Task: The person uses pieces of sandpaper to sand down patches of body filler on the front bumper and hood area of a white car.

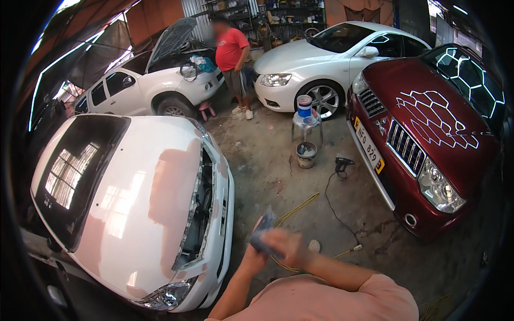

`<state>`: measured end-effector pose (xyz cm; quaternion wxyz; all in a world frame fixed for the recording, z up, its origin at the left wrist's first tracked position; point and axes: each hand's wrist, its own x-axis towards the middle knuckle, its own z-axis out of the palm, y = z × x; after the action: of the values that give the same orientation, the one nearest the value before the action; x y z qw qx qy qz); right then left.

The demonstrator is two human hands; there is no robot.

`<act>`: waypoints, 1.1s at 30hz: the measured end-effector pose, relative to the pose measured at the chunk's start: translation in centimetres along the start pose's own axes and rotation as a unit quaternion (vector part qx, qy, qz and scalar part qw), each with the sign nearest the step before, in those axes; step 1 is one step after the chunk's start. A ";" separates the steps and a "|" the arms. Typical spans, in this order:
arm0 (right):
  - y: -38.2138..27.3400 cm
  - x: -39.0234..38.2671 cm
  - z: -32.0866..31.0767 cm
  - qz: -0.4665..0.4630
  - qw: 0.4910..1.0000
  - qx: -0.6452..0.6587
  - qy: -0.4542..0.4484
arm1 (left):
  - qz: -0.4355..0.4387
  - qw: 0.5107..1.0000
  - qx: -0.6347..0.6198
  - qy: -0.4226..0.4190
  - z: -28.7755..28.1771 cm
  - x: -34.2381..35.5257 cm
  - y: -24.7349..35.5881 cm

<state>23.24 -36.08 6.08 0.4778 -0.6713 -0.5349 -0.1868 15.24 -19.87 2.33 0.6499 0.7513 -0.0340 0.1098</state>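
Note:
In front of my chest, both hands are together on a dark grey, flat, sheet-like piece [259,239], blurred by motion, so its exact kind is unclear. My left hand [254,260] holds it from below and the left, fingers closed and partly hidden behind it. Across its right side lies my right hand [289,247], smeared, with the fingers curled over the piece. The nearest car, white with pinkish-brown filler patches on its hood [174,184], stands to my left, apart from both hands. Its front grille area is open.
A heat gun [343,164] with a black cord, a yellow cord [300,207] and a round perforated pad [314,245] lie on the floor. Ahead are a bucket [306,153] and a stool [307,122] with a tub. A maroon car [423,117] stands right; a person [233,51] stands farther back.

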 end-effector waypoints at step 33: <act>-3.5 -0.2 1.0 0.032 0.999 0.023 0.035 | -0.005 0.999 -0.036 0.040 0.7 -0.7 -1.3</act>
<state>19.81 -35.42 6.97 0.5170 -0.6703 -0.5001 -0.1826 14.87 -20.46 0.80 0.6778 0.7226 -0.0082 0.1357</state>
